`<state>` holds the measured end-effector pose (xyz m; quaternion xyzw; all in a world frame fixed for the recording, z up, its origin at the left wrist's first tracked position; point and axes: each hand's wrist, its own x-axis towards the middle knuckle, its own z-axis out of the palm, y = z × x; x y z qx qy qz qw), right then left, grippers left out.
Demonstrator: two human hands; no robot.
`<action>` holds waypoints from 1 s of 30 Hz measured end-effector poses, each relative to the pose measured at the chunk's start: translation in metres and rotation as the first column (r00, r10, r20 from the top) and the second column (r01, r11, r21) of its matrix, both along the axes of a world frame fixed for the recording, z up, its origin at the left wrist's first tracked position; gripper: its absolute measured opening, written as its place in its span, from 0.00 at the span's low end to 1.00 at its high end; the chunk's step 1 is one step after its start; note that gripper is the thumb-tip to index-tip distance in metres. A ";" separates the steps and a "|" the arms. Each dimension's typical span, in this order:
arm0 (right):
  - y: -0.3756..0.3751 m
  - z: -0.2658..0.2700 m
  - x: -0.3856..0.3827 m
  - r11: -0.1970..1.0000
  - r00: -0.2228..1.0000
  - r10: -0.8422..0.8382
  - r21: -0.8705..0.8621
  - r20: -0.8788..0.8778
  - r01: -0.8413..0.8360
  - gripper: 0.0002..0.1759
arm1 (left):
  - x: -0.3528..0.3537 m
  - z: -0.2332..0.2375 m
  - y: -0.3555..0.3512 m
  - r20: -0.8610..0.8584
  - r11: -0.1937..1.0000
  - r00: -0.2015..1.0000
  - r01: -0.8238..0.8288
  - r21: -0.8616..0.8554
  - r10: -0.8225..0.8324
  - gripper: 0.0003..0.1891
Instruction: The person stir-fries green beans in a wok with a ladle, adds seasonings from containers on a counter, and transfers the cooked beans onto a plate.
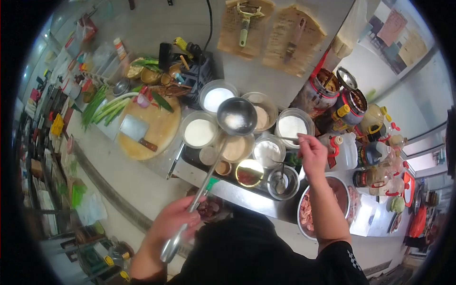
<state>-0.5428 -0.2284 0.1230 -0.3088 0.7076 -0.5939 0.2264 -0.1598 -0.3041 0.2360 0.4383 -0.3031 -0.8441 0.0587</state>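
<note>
My left hand [176, 219] is wrapped round the long handle of a metal ladle [237, 116]. The ladle's bowl hangs over the seasoning tubs, with a little white powder inside. My right hand [313, 156] pinches a thin spoon handle [289, 138] at a tub of white powder [292, 124]; the spoon's far end is hard to make out. Around the ladle stand a tub of white granules [199, 132], another white tub [218, 98], a tan powder tub [234, 148] and a white powder tub [268, 151]. Nearer me is a tub of red seasoning [249, 175].
A cleaver [134, 127] lies on a round cutting board [164, 135] at left, beside green onions [114, 107]. A metal bowl [299, 214] of raw meat sits under my right forearm. Jars and bottles [375, 154] crowd the right side.
</note>
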 end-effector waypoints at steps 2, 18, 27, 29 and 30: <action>-0.012 -0.014 0.012 0.993 0.996 0.085 0.076 0.017 -0.086 0.12 | 0.020 -0.005 0.010 -0.061 0.997 0.995 -0.079 -0.008 0.078 0.29; 0.008 -0.020 0.041 0.923 0.955 0.297 0.258 -0.007 -0.285 0.18 | 0.097 0.024 0.106 0.079 0.950 0.949 -0.297 -0.100 0.305 0.29; 0.155 0.061 -0.002 0.998 1.000 -0.005 0.068 -0.022 0.007 0.17 | 0.069 0.022 0.109 -0.114 1.000 0.993 0.015 -0.004 -0.016 0.34; 0.166 0.074 -0.033 0.995 0.999 -0.026 0.096 -0.027 0.029 0.16 | 0.059 0.020 0.120 -0.148 0.999 0.988 0.041 -0.005 -0.042 0.33; 0.165 0.079 -0.050 0.991 0.999 -0.043 0.129 -0.027 0.046 0.15 | 0.052 0.019 0.125 -0.176 0.998 0.982 0.064 -0.001 -0.063 0.33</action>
